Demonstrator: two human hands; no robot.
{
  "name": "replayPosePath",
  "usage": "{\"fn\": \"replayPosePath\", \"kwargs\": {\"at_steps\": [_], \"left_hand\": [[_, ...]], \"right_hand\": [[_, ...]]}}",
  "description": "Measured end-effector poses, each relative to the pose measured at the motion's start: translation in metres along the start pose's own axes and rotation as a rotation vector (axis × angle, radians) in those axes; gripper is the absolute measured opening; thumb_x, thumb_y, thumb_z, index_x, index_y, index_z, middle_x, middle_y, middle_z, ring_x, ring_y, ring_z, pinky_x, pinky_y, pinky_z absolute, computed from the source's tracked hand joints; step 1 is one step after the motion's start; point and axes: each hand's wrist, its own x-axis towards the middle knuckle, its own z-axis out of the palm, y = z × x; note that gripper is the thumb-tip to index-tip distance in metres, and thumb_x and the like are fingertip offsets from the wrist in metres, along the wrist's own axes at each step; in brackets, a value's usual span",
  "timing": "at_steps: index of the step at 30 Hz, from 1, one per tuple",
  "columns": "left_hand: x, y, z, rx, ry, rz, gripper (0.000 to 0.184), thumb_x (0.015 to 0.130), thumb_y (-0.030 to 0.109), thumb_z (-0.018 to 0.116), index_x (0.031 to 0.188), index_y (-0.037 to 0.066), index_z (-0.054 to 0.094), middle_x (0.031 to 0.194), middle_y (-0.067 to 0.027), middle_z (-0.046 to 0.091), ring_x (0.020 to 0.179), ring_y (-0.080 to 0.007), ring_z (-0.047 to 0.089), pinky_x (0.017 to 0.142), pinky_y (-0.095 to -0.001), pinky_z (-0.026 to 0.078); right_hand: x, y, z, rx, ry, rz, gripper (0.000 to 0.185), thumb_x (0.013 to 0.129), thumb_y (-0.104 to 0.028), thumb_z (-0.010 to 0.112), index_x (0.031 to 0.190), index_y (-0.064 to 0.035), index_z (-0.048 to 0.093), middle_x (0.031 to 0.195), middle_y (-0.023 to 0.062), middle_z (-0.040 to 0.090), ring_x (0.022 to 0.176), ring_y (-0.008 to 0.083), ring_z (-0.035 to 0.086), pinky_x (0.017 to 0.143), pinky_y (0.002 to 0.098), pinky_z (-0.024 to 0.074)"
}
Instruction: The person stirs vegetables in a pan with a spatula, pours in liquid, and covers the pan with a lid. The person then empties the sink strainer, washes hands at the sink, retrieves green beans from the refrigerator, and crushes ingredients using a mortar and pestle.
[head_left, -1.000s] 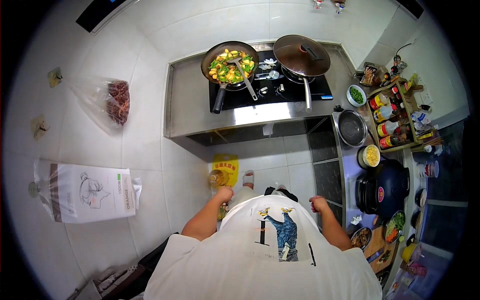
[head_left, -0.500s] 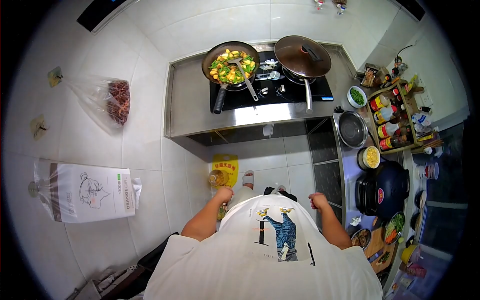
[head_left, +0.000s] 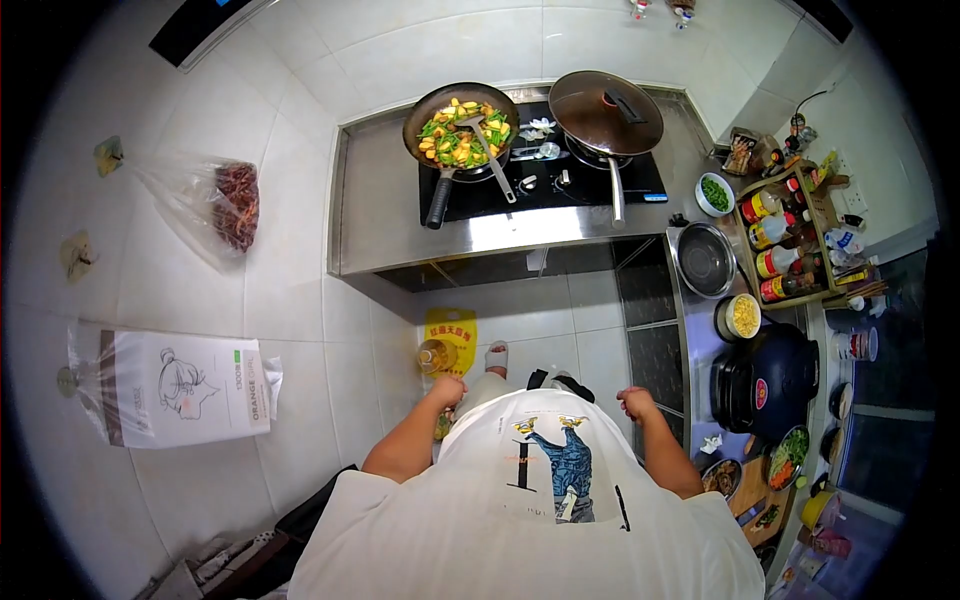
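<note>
My left hand [head_left: 449, 389] hangs at my side with curled fingers, near an oil bottle [head_left: 437, 356] on the floor. On the other side, my right hand [head_left: 635, 402] is also curled, beside the dark cabinet front; nothing shows in either hand. Ahead, a wok [head_left: 428, 104] on the left burner holds potato pieces and green vegetables. A metal spatula [head_left: 497, 170] rests in it, its handle over the rim. The right burner bears a pan under a brown glass lid [head_left: 580, 105].
The right counter carries a bowl of chopped greens [head_left: 714, 193], an empty metal bowl [head_left: 704, 258], a rice cooker [head_left: 780, 380], a bottle rack [head_left: 750, 232] and a cutting board [head_left: 765, 480]. Bags [head_left: 180, 390] hang on the left wall.
</note>
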Motion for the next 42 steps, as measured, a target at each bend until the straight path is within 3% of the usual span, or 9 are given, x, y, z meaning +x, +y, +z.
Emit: {"fn": "replayPosePath", "kwargs": {"at_steps": [4, 8, 14, 23, 29, 34, 38, 40, 42], "left_hand": [[-0.009, 0.019, -0.008, -0.016, -0.03, -0.1, 0.02, 0.071, 0.005, 0.052, 0.082, 0.008, 0.069, 0.085, -0.0124, 0.068, 0.072, -0.0263, 0.065, 0.065, -0.0334, 0.052], [0.011, -0.001, 0.0, 0.153, -0.056, 0.064, 0.023, 0.068, 0.007, 0.054, 0.085, 0.009, 0.07, 0.092, -0.0094, 0.068, 0.081, -0.0253, 0.065, 0.073, -0.0325, 0.052], [0.017, -0.004, 0.002, 0.164, -0.067, -0.003, 0.025, 0.066, 0.008, 0.056, 0.086, 0.009, 0.071, 0.096, -0.0084, 0.068, 0.087, -0.0243, 0.065, 0.078, -0.0313, 0.051], [0.005, 0.021, -0.016, -0.112, -0.02, -0.156, 0.021, 0.071, 0.001, 0.051, 0.082, 0.007, 0.069, 0.083, -0.0125, 0.067, 0.064, -0.0255, 0.064, 0.057, -0.034, 0.051], [0.014, 0.005, -0.012, 0.202, -0.021, 0.188, 0.018, 0.078, 0.009, 0.051, 0.079, 0.005, 0.069, 0.073, -0.01, 0.065, 0.06, -0.0205, 0.061, 0.054, -0.0347, 0.049], [0.008, 0.014, -0.009, -0.176, -0.022, -0.121, 0.017, 0.079, 0.01, 0.052, 0.079, 0.005, 0.069, 0.073, -0.0095, 0.065, 0.057, -0.0207, 0.059, 0.051, -0.0352, 0.046], [0.012, 0.004, -0.003, 0.003, 0.01, 0.062, 0.02, 0.073, 0.0, 0.05, 0.079, 0.006, 0.068, 0.076, -0.0126, 0.065, 0.062, -0.0259, 0.062, 0.052, -0.0363, 0.051], [0.003, 0.018, -0.007, -0.291, -0.002, -0.144, 0.017, 0.08, 0.009, 0.05, 0.08, 0.004, 0.066, 0.066, -0.0077, 0.06, 0.051, -0.0191, 0.053, 0.044, -0.0349, 0.042], [0.002, 0.021, -0.008, -0.322, 0.0, -0.151, 0.017, 0.08, 0.009, 0.049, 0.079, 0.003, 0.065, 0.065, -0.0076, 0.059, 0.05, -0.0188, 0.052, 0.043, -0.0344, 0.041]], "right_hand": [[0.0, 0.0, 0.0, -0.013, 0.005, -0.005, 0.008, 0.078, -0.019, 0.063, 0.078, -0.0115, 0.059, 0.057, 0.0014, 0.049, 0.04, 0.013, 0.037, 0.037, 0.0308, 0.0272], [-0.002, -0.003, 0.001, -0.039, -0.004, -0.019, 0.01, 0.079, -0.02, 0.064, 0.079, -0.0115, 0.06, 0.056, 0.0006, 0.048, 0.041, 0.0122, 0.036, 0.037, 0.0305, 0.0263], [-0.006, -0.002, -0.002, -0.05, -0.024, -0.037, 0.012, 0.079, -0.021, 0.066, 0.077, -0.0116, 0.059, 0.057, 0.0001, 0.048, 0.041, 0.012, 0.035, 0.036, 0.0302, 0.0267], [-0.009, -0.014, -0.007, -0.071, -0.004, -0.058, 0.013, 0.079, -0.021, 0.066, 0.075, -0.0116, 0.057, 0.057, 0.0004, 0.048, 0.041, 0.0123, 0.036, 0.036, 0.0305, 0.027], [0.001, -0.01, -0.007, -0.081, -0.029, -0.055, 0.012, 0.078, -0.02, 0.066, 0.076, -0.0105, 0.059, 0.056, 0.0007, 0.047, 0.041, 0.0123, 0.035, 0.036, 0.0302, 0.0257], [-0.001, -0.009, -0.007, -0.096, -0.07, -0.054, 0.013, 0.079, -0.021, 0.066, 0.08, -0.0094, 0.061, 0.056, 0.0009, 0.047, 0.041, 0.0123, 0.035, 0.036, 0.0302, 0.0255], [-0.003, -0.009, -0.003, -0.098, -0.094, -0.028, 0.014, 0.08, -0.022, 0.065, 0.082, -0.0092, 0.061, 0.056, 0.001, 0.045, 0.041, 0.0123, 0.034, 0.037, 0.0294, 0.0253], [-0.005, -0.011, -0.002, -0.099, -0.091, -0.009, 0.014, 0.08, -0.022, 0.065, 0.083, -0.0092, 0.061, 0.056, 0.001, 0.045, 0.041, 0.0123, 0.034, 0.037, 0.0291, 0.0251], [-0.006, -0.012, -0.002, -0.094, -0.087, -0.007, 0.013, 0.079, -0.021, 0.064, 0.083, -0.0093, 0.062, 0.055, 0.001, 0.044, 0.041, 0.0123, 0.033, 0.037, 0.0287, 0.0246]]}}
